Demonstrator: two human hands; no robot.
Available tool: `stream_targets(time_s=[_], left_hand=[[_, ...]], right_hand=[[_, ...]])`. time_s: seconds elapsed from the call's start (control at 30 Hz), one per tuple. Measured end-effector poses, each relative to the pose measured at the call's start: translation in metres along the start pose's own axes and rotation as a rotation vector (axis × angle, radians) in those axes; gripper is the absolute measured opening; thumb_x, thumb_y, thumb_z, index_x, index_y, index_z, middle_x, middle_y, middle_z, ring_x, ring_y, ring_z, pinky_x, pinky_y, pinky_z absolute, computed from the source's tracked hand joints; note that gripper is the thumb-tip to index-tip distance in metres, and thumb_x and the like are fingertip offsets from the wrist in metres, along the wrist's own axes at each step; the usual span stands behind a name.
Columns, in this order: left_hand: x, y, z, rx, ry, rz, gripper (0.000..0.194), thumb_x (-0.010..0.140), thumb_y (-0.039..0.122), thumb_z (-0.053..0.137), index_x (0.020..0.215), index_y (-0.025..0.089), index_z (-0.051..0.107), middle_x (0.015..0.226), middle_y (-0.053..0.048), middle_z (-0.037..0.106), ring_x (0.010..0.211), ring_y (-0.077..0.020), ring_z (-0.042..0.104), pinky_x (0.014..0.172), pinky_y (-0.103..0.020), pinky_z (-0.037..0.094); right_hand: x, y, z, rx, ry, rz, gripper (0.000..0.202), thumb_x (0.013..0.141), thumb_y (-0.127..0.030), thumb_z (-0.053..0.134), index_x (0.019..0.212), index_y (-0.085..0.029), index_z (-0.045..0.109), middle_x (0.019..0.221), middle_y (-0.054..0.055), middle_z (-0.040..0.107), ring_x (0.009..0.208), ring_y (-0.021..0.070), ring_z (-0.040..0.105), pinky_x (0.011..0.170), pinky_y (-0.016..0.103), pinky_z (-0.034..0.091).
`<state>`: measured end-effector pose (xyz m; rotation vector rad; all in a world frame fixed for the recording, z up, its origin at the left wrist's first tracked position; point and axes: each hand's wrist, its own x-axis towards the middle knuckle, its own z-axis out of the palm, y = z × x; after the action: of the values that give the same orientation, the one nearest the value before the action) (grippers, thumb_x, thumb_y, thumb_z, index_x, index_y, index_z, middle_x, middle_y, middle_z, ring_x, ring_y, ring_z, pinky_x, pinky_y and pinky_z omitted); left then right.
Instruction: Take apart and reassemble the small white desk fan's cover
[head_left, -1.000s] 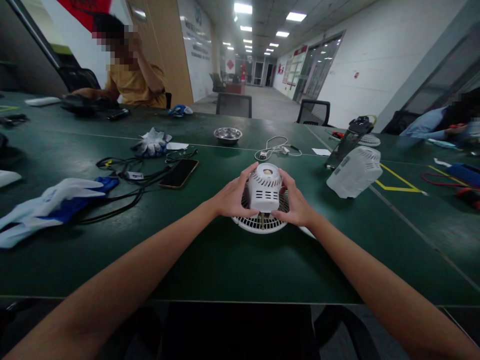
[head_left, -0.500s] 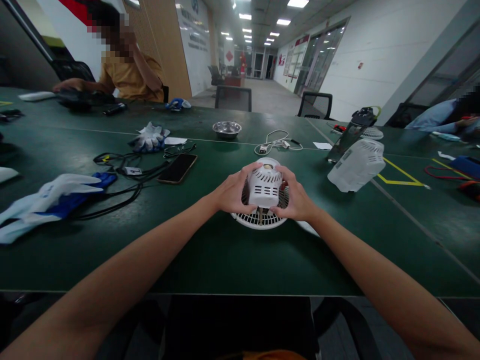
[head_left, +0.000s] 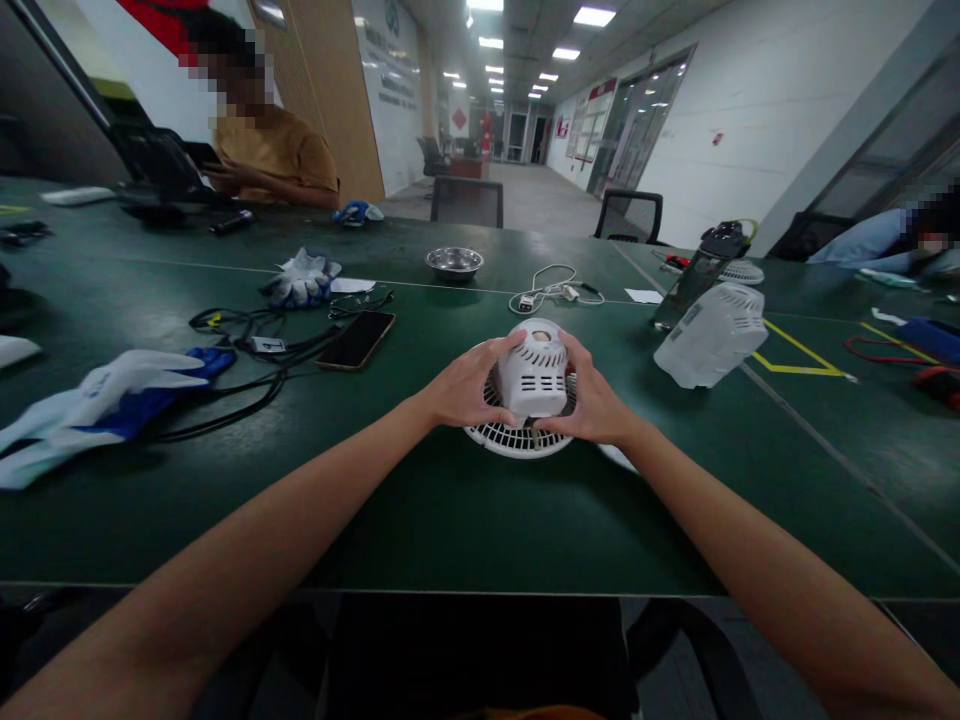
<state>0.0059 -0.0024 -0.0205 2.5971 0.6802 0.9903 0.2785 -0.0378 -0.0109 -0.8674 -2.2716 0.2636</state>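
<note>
A white vented motor housing [head_left: 534, 372] sits over a round white fan grille [head_left: 517, 440] on the green table. My left hand [head_left: 474, 385] grips the housing's left side, thumb low at its front edge. From the right, my right hand [head_left: 592, 395] holds the same housing, its thumb also near the lower front. Between the thumbs a small part shows under the housing, too little to name. Part of a white piece [head_left: 619, 458] lies beside my right wrist. The far side of the grille is hidden by the housing and hands.
Left lie a phone [head_left: 357, 339], black cables [head_left: 281, 375] and gloves [head_left: 112, 395]. A metal bowl [head_left: 454, 263] and white cable [head_left: 556, 292] are beyond. A white plastic casing [head_left: 709, 335] and dark bottle [head_left: 701, 275] stand right. A person [head_left: 277, 160] sits across the table.
The housing has shifted and turned slightly in my hands, a little to the right. Across the table, the person has lowered a raised hand and now holds a dark flat object.
</note>
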Motion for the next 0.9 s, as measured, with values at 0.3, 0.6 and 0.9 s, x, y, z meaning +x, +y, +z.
stream_targets(time_s=[0.3, 0.6, 0.9], left_hand=[[-0.004, -0.023, -0.009, 0.114, 0.123, -0.208, 0.077, 0.092, 0.053, 0.057, 0.156, 0.024, 0.027, 0.154, -0.015, 0.044, 0.133, -0.0339, 0.051, 0.113, -0.056, 0.036], [-0.01, -0.046, -0.007, -0.074, 0.218, -0.693, 0.044, 0.1, 0.052, 0.04, 0.121, 0.019, 0.06, 0.091, -0.007, 0.071, 0.083, -0.0258, 0.068, 0.08, -0.039, 0.049], [-0.007, -0.023, -0.007, -0.312, 0.537, -0.287, 0.053, 0.1, 0.056, 0.034, 0.139, 0.022, 0.047, 0.111, -0.01, 0.064, 0.098, -0.0235, 0.062, 0.087, -0.038, 0.051]], right_hand=[[-0.005, 0.026, -0.022, 0.027, 0.091, 0.239, 0.08, 0.084, -0.039, 0.067, 0.156, -0.029, 0.032, 0.119, 0.008, 0.071, 0.1, 0.0312, 0.07, 0.094, 0.06, 0.054], [0.0, 0.007, 0.01, 0.046, 0.174, 0.29, 0.112, 0.066, -0.05, 0.085, 0.156, -0.032, 0.022, 0.158, 0.015, 0.038, 0.132, 0.0441, 0.05, 0.107, 0.067, 0.043], [0.0, 0.005, 0.008, 0.573, 0.444, 0.557, 0.088, 0.074, -0.054, 0.076, 0.147, -0.029, 0.034, 0.128, 0.011, 0.066, 0.109, 0.0343, 0.068, 0.092, 0.057, 0.058]])
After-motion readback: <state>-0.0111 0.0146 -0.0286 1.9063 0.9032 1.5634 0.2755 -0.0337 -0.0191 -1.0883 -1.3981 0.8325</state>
